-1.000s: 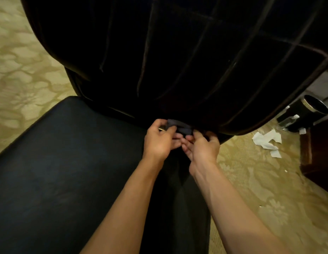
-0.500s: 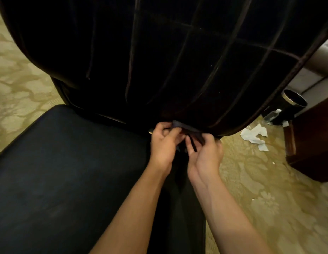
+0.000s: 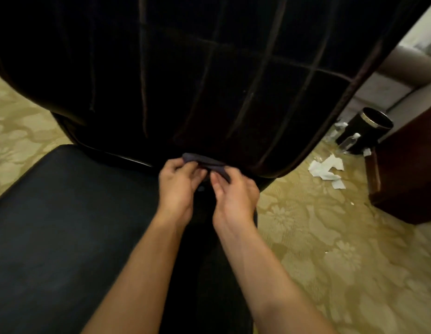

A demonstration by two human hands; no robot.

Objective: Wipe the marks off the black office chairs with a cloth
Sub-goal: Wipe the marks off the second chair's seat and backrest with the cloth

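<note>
A black office chair fills the view: its quilted backrest [image 3: 209, 75] stands in front of me and its flat seat [image 3: 65, 225] spreads to the lower left. A small dark grey cloth [image 3: 204, 161] lies bunched at the backrest's lower edge, where back and seat meet. My left hand [image 3: 177, 189] pinches the cloth's left end with curled fingers. My right hand [image 3: 235, 195] grips its right end, thumb over the fabric. Both hands sit close together, nearly touching. Part of the cloth is hidden behind my fingers.
Patterned beige carpet [image 3: 318, 249] surrounds the chair. Torn white paper scraps [image 3: 327, 168] lie on the floor to the right. A black cylindrical bin [image 3: 368, 127] with plastic bottles beside it stands by dark wooden furniture [image 3: 407, 174] at the right edge.
My head has shifted, so the backrest looms higher and the bin sits further right. Both hands stay on the cloth, reworking it slightly; the right hand has slid a little lower.
</note>
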